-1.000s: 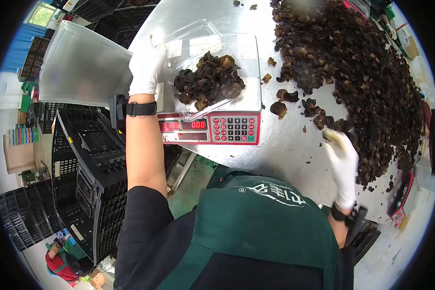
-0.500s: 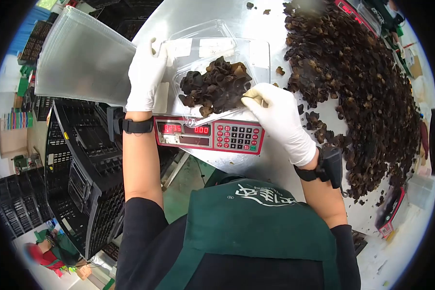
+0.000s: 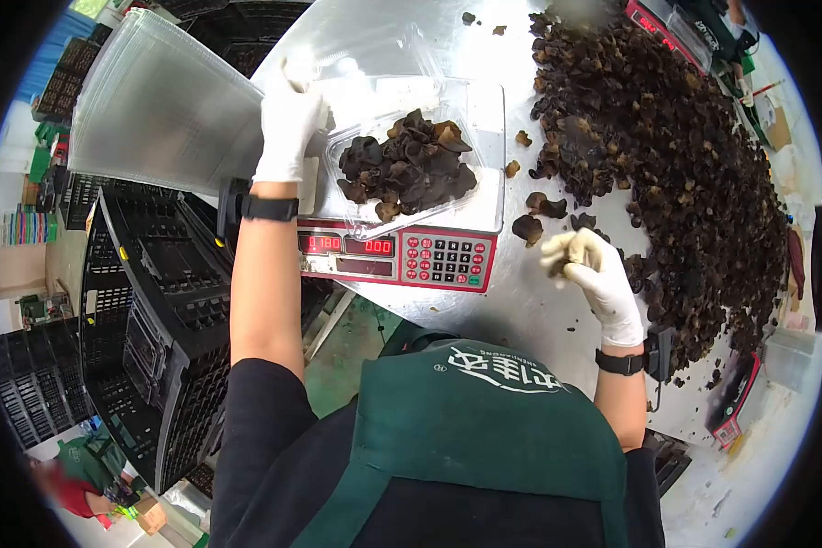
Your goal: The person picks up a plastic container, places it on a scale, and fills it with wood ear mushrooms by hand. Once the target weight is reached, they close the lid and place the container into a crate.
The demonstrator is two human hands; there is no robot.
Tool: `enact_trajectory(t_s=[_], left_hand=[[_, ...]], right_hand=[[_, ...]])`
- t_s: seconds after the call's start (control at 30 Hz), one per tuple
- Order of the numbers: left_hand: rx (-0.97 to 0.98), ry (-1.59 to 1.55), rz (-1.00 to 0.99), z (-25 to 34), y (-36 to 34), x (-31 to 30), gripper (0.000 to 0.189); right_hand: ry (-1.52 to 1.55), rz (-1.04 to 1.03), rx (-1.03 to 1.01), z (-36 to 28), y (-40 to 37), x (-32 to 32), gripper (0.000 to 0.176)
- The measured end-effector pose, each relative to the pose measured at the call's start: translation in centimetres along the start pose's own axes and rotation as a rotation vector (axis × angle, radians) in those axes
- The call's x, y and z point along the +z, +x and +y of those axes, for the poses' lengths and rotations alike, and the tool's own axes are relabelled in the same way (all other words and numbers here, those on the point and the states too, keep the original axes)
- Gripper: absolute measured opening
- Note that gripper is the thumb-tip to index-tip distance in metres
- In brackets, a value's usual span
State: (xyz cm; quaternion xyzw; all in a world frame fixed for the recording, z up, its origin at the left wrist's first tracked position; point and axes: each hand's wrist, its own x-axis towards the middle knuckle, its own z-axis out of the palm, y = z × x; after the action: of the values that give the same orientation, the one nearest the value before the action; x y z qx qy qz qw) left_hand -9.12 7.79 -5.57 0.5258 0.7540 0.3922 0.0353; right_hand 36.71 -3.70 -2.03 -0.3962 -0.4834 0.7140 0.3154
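Observation:
A clear plastic box (image 3: 342, 206) with its lid (image 3: 420, 50) folded back sits on the platform of a red-and-white digital scale (image 3: 397, 265). Dark wood ear mushrooms (image 3: 416, 169) fill much of the box. My left hand (image 3: 288, 128), in a white glove, is beside the box's left edge; glare hides how its fingers are placed. To the right of the scale, my gloved right hand (image 3: 603, 283) hovers over the metal table, fingers curled on a small dark wood ear piece (image 3: 558, 268) partly hidden by them. Loose wood ear pieces (image 3: 527, 228) lie just above that hand.
A large heap of wood ears (image 3: 676, 164) covers the table's right side. A stack of clear plastic boxes (image 3: 164, 105) stands at upper left, above black crates (image 3: 169, 274). Another scale (image 3: 653, 27) is at the far right; a person (image 3: 87, 479) is at lower left.
My right hand has moved away from the box toward the right and down. The scale's left display has changed and now reads 0.180. My left hand stays beside the box, slightly shifted.

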Motion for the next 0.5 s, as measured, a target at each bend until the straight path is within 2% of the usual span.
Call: enact_trajectory(t_s=[0.03,0.07,0.17,0.2,0.23,0.3,0.37,0.4,0.47,0.5], left_hand=[[-0.060,-0.166,-0.011,2.8,-0.8,-2.0,0.062],[-0.118,-0.331,-0.024,5.0,-1.9,-4.0,0.060],[0.176,-0.414,-0.071,7.7,-5.7,-8.3,0.048],[0.276,-0.350,-0.062,7.6,-7.1,-9.2,0.044],[0.376,-0.283,-0.051,7.5,-8.5,-10.2,0.043],[0.415,-0.116,-0.145,8.7,-12.2,-11.9,0.035],[0.216,-0.110,-0.235,9.5,-15.3,-11.5,0.033],[0.260,-0.070,-0.192,8.9,-16.3,-10.6,0.038],[0.018,-0.139,-0.293,7.8,-17.3,-9.8,0.054],[-0.085,-0.278,-0.374,7.6,-17.2,-9.7,0.059]], right_hand=[[0.111,0.013,0.044,0.7,-0.5,-0.6,0.014],[0.167,-0.023,0.003,1.6,-0.6,-0.9,0.021],[0.246,0.040,-0.058,2.1,0.6,0.2,0.033],[0.189,0.030,-0.044,2.3,1.3,0.2,0.046],[0.093,0.047,-0.005,0.8,2.1,1.1,0.045],[0.024,-0.020,-0.035,-0.4,4.6,2.0,0.047],[-0.046,0.002,-0.028,-1.7,6.9,4.9,0.047],[-0.084,0.009,-0.024,-2.2,7.9,5.8,0.047],[-0.237,-0.113,-0.014,-1.6,9.8,6.1,0.048],[-0.311,-0.144,-0.005,-1.1,10.4,6.3,0.049]])
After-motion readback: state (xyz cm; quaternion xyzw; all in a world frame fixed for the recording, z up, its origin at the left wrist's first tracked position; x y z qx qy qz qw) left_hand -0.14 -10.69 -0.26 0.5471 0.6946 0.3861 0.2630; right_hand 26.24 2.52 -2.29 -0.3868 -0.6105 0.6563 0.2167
